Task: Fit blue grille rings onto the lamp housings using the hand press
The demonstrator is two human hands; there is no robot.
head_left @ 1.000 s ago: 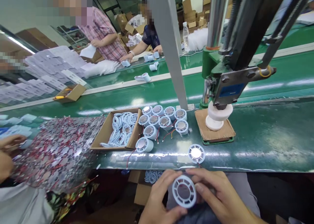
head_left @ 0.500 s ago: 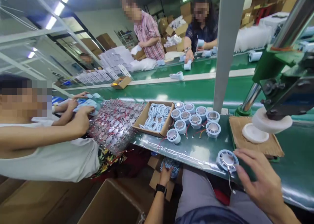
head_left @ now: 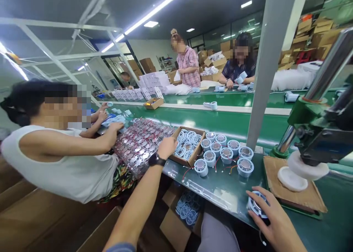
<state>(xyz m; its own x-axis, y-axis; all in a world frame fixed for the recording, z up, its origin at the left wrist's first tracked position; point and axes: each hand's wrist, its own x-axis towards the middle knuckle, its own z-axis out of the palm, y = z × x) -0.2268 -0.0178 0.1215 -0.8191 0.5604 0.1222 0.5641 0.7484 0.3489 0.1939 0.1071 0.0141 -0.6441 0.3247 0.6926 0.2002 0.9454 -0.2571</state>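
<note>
Your right hand (head_left: 276, 217) curls around a round pale-blue, silver-centred plastic unit (head_left: 256, 207) on the green bench (head_left: 215, 182). Your left hand (head_left: 167, 148) is at the brown cardboard box (head_left: 182, 162) of pale-blue plastic rings (head_left: 187, 139), its grip hidden. Ring-picking seems in hand, calling for a light pinch.

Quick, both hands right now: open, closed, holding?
Left hand: at the cardboard box of light-blue rings; can't tell whether its grip is open or closed.
Right hand: closed on a light-blue round part.
</note>
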